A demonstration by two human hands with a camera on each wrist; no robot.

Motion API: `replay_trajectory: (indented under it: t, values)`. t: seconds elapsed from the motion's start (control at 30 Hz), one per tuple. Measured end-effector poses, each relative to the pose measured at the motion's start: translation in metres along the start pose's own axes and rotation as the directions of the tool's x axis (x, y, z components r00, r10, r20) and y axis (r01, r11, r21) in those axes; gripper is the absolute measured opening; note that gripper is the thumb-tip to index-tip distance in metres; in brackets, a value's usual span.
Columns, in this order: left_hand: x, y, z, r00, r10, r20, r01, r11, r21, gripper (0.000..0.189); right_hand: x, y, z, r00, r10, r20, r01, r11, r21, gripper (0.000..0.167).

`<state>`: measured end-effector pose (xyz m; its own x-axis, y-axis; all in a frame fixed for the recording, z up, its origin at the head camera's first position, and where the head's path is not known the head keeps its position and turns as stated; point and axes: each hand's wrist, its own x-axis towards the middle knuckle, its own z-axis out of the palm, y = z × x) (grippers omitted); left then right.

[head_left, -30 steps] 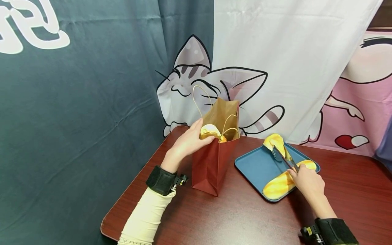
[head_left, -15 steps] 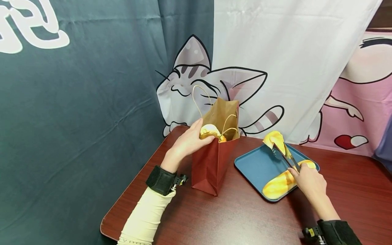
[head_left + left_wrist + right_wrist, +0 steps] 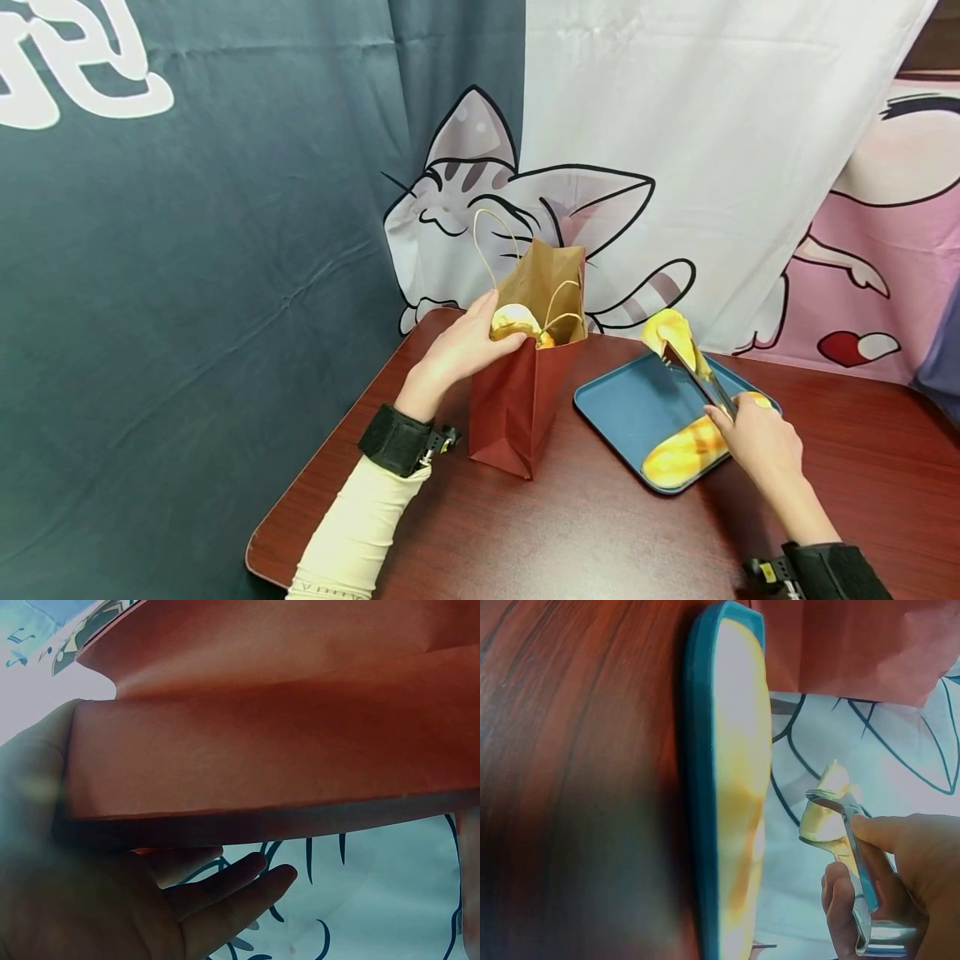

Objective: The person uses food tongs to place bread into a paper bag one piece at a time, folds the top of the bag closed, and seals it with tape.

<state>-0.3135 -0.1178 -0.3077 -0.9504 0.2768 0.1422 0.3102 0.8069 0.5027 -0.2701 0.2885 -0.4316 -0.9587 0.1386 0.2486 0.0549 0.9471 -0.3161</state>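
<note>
My left hand (image 3: 468,337) holds the upper left side of a red paper bag (image 3: 517,417), thumb along the front rim and fingers round the far side. In the left wrist view the bag's red wall (image 3: 262,750) lies between thumb and fingers. Inside its mouth sits a yellow and white bread piece (image 3: 513,321). With my right hand (image 3: 761,442) I grip metal tongs (image 3: 708,387), which pinch a yellow bread roll (image 3: 669,333) above the blue tray's far edge. A long loaf (image 3: 686,454) lies on the blue tray (image 3: 618,408), below the tongs.
The reddish-brown wooden table (image 3: 570,533) carries bag and tray, with its rounded corner at front left. A fabric backdrop (image 3: 720,167) with a cartoon cat hangs right behind the table. Two thin paper handles (image 3: 477,242) stand up from the bag.
The roll in the tongs has risen a little over the tray, and my right hand has shifted slightly right. My left hand and the bag have stayed in place.
</note>
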Motion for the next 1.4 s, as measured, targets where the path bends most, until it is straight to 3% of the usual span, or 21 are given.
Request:
replay_trajectory:
  t: [0.37,0.93,1.4]
  values:
    - [0.000,0.001,0.000,1.000,0.015,-0.008,-0.015,1.000,-0.003,0.088,-0.001,-0.011,-0.008,0.995,-0.044,-0.086,0.046,0.999,0.023,0.051]
    - [0.000,0.000,0.000,1.000,0.015,0.000,-0.015,1.000,-0.005,0.088,-0.005,-0.041,-0.037,0.993,-0.060,-0.106,0.071,0.993,0.097,0.056]
    - [0.000,0.000,0.000,1.000,0.016,-0.004,-0.016,1.000,-0.011,0.088,-0.010,-0.071,-0.062,0.979,-0.124,-0.163,0.149,0.977,0.152,0.052]
